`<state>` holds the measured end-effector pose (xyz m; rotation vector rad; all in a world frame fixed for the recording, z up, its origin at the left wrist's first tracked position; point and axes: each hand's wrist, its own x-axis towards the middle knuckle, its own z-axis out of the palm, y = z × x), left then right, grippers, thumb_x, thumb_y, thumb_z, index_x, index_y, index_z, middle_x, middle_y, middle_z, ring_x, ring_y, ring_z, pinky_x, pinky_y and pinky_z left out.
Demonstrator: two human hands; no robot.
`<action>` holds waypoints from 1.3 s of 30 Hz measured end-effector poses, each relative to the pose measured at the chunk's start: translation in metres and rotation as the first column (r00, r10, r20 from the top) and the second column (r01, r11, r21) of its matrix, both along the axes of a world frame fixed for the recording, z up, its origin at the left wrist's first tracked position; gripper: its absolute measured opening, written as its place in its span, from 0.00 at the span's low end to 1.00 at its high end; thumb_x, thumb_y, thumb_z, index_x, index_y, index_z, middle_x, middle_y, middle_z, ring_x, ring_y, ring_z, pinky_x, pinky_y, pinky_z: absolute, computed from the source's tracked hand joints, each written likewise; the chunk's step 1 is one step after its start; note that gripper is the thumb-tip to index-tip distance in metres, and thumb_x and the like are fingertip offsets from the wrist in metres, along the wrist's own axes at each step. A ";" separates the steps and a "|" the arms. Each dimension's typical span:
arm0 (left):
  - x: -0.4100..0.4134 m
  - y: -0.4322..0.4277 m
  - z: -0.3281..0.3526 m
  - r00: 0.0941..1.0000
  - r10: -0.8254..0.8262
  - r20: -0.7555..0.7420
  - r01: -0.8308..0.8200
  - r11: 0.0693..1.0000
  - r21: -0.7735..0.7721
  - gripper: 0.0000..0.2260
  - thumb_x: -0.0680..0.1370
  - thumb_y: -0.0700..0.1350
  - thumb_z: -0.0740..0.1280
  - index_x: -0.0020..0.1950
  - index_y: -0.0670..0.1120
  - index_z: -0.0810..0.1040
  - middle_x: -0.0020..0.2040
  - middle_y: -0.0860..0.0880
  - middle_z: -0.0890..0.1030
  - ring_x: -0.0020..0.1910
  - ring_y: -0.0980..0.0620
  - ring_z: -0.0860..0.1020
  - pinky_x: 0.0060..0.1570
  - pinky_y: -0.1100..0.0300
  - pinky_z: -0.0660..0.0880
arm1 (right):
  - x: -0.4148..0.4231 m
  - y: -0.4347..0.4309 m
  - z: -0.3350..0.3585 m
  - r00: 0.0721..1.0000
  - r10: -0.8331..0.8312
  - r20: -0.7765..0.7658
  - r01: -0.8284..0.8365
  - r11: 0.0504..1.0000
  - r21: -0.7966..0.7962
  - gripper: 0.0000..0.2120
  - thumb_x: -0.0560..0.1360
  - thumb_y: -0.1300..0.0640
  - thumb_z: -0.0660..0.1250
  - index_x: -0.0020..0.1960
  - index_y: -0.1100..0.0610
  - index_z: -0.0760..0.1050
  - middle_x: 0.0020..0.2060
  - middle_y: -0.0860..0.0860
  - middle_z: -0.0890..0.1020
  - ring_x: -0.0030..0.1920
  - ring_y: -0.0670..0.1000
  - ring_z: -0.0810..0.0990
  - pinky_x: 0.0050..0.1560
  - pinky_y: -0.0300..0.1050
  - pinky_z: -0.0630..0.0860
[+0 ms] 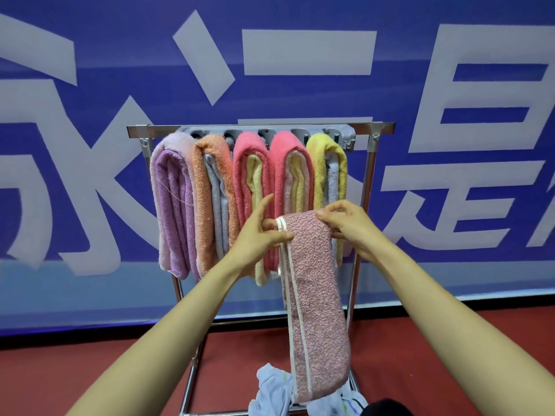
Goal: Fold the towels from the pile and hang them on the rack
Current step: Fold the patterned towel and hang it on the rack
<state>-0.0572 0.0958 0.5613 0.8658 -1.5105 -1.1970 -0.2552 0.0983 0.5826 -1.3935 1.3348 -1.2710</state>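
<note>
A dusty-pink towel point(312, 301) with white edge stripes hangs folded lengthwise in front of the metal rack point(258, 127). My left hand point(261, 232) pinches its upper left corner at the striped edge. My right hand point(345, 223) grips the upper right corner. Several folded towels hang side by side on the rack: a purple one point(174, 205), an orange one point(207, 199), two pink ones point(249, 187) and a yellow one point(327, 163). A pale blue towel point(273, 388) lies crumpled on the floor below.
A blue banner point(270, 55) with large white characters stands right behind the rack. The floor point(90, 370) is red. The rack's steel legs point(192, 376) run down beside the blue towel. A dark object point(387, 409) shows at the bottom edge.
</note>
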 end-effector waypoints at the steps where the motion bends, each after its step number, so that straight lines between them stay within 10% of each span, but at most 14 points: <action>1: 0.000 -0.002 -0.001 0.999 0.036 0.020 -0.036 0.999 -0.016 0.33 0.72 0.30 0.71 0.71 0.52 0.65 0.35 0.52 0.75 0.38 0.55 0.79 0.48 0.57 0.79 | -0.002 0.002 0.002 1.000 0.028 -0.001 -0.028 1.000 0.005 0.17 0.73 0.58 0.73 0.58 0.59 0.72 0.50 0.57 0.80 0.46 0.50 0.80 0.42 0.37 0.78; 5: -0.003 -0.007 0.000 0.983 0.180 -0.041 -0.176 0.980 0.092 0.23 0.73 0.36 0.72 0.66 0.46 0.70 0.45 0.48 0.78 0.47 0.52 0.80 0.56 0.54 0.75 | -0.005 0.005 0.006 0.980 0.187 -0.070 -0.187 0.982 0.002 0.24 0.69 0.68 0.74 0.63 0.58 0.72 0.54 0.65 0.77 0.51 0.55 0.81 0.51 0.41 0.80; 10: -0.001 -0.011 0.007 0.998 0.024 -0.054 -0.016 0.987 0.159 0.27 0.71 0.33 0.73 0.67 0.45 0.68 0.56 0.43 0.80 0.51 0.48 0.82 0.49 0.54 0.79 | 0.008 -0.004 0.001 0.957 -0.034 -0.290 0.002 0.994 -0.108 0.11 0.73 0.55 0.72 0.54 0.49 0.75 0.48 0.56 0.77 0.53 0.56 0.79 0.58 0.55 0.77; 18: 0.007 -0.024 0.009 0.998 0.007 0.061 -0.021 0.973 0.231 0.25 0.74 0.35 0.71 0.69 0.46 0.70 0.62 0.38 0.75 0.53 0.48 0.79 0.43 0.61 0.77 | 0.019 -0.001 0.000 0.928 0.078 -0.364 -0.079 0.997 0.013 0.25 0.67 0.58 0.78 0.61 0.59 0.74 0.38 0.49 0.74 0.44 0.51 0.79 0.53 0.56 0.80; 24: 0.006 -0.028 0.010 0.982 0.040 0.185 -0.078 0.976 0.202 0.23 0.74 0.34 0.70 0.66 0.42 0.68 0.44 0.47 0.74 0.36 0.56 0.75 0.26 0.70 0.71 | 0.028 0.002 0.004 0.763 -0.036 -0.645 0.004 0.999 -0.051 0.18 0.67 0.53 0.76 0.52 0.61 0.78 0.41 0.54 0.82 0.44 0.55 0.82 0.50 0.55 0.80; 28: 0.004 -0.033 0.011 0.962 0.035 0.271 -0.080 0.984 0.158 0.17 0.78 0.38 0.67 0.65 0.43 0.70 0.53 0.45 0.74 0.39 0.57 0.72 0.40 0.65 0.72 | 0.039 0.007 0.012 0.656 -0.051 -0.753 0.018 0.999 -0.051 0.16 0.65 0.50 0.74 0.39 0.65 0.80 0.33 0.55 0.83 0.35 0.54 0.81 0.41 0.52 0.80; 31: 0.004 -0.033 0.013 0.955 -0.008 0.297 -0.041 0.987 0.158 0.16 0.77 0.40 0.68 0.64 0.46 0.72 0.57 0.44 0.75 0.51 0.53 0.71 0.63 0.49 0.67 | 0.044 0.012 0.016 0.703 0.013 -0.711 -0.025 1.000 -0.006 0.12 0.65 0.52 0.73 0.31 0.57 0.73 0.28 0.50 0.76 0.32 0.49 0.73 0.34 0.44 0.71; 39: 0.011 -0.035 0.012 0.953 -0.066 0.294 0.043 0.996 0.084 0.13 0.75 0.39 0.70 0.58 0.46 0.74 0.48 0.43 0.78 0.48 0.46 0.73 0.51 0.50 0.68 | 0.046 0.015 0.009 0.871 0.231 -0.433 -0.181 0.971 0.154 0.18 0.68 0.53 0.74 0.31 0.52 0.65 0.31 0.51 0.68 0.34 0.50 0.70 0.35 0.42 0.69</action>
